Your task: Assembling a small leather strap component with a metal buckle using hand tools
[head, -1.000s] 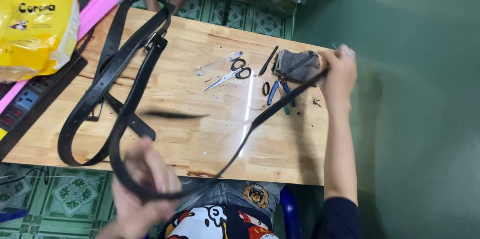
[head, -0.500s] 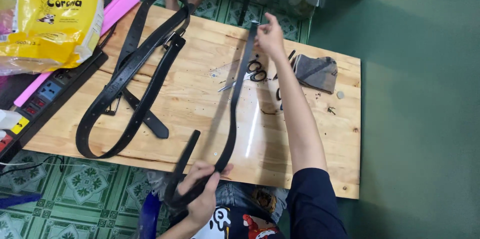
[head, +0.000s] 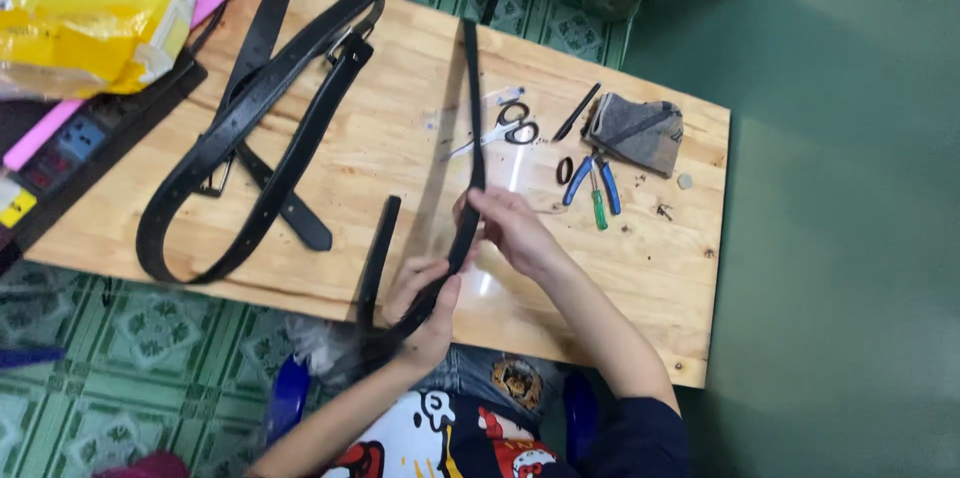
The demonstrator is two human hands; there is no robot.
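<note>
Both my hands grip the black belt over the tabletop: left hand fingers closed round its lower bend, right hand pinching mid-strap; I'd keep it taut and flat

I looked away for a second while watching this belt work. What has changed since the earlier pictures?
The right hand, stretched to the far end of the black strap before, has slid back along it and now pinches it close to the left hand, which keeps its grip near the table edge. The strap's far end now lies free on the wood. The looped belts, scissors and pliers stayed put.
</note>
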